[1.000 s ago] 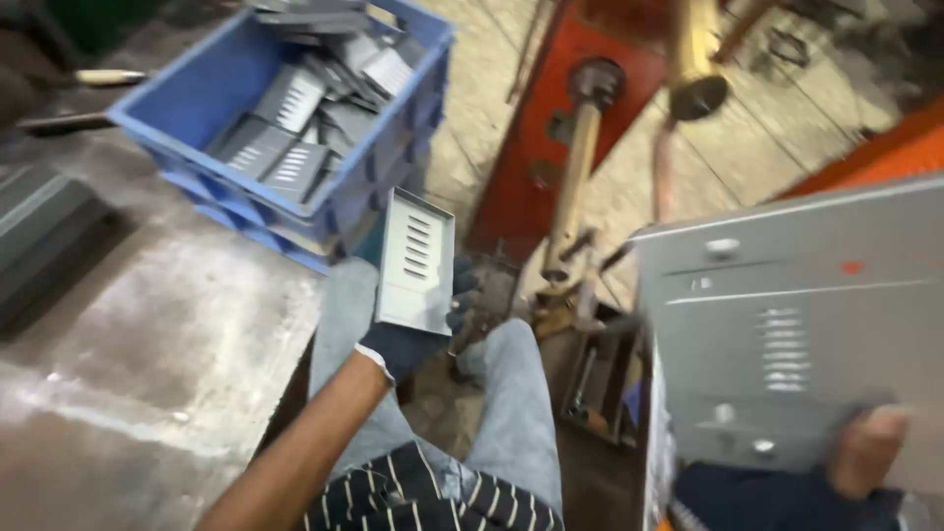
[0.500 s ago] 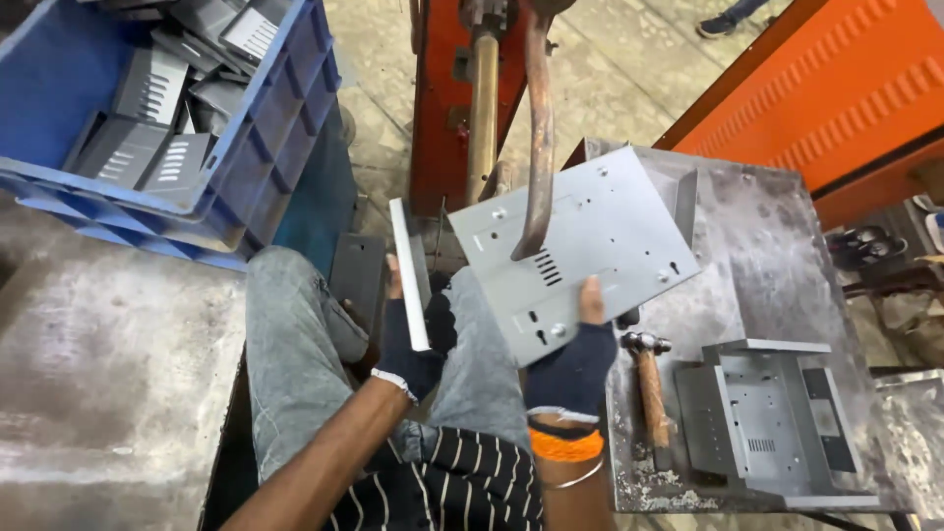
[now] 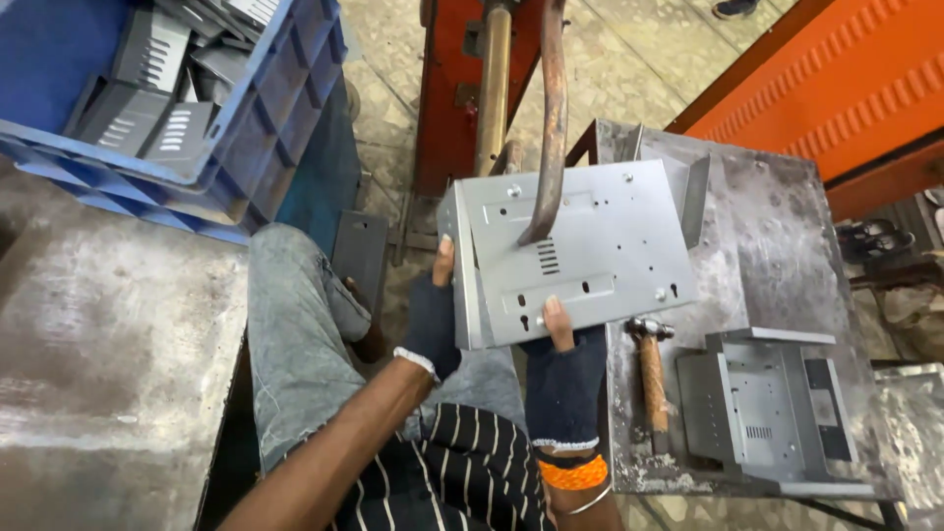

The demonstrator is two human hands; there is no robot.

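Grey sheet-metal panel (image 3: pixel 580 251) with slots and holes, held flat above the lap, under a rusty curved bar (image 3: pixel 551 118). Left hand (image 3: pixel 433 315), gloved, fingers closed on a smaller side plate (image 3: pixel 460 270) at the panel's left edge; right hand (image 3: pixel 562 369), gloved, thumb pressed on the near edge. Hammer (image 3: pixel 651 369) and grey bracket (image 3: pixel 767 408) on the steel table (image 3: pixel 777 246) to the right; blue crate (image 3: pixel 177 108) of louvred plates at upper left.

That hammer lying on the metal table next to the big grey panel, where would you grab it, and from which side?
Probably by the wooden handle, low down near its free end, coming from above. The hammer lies flat on the steel table, metal head toward the grey panel and handle pointing back at the person. The handle is bare and clear of the folded bracket beside it, leaving room for fingers.
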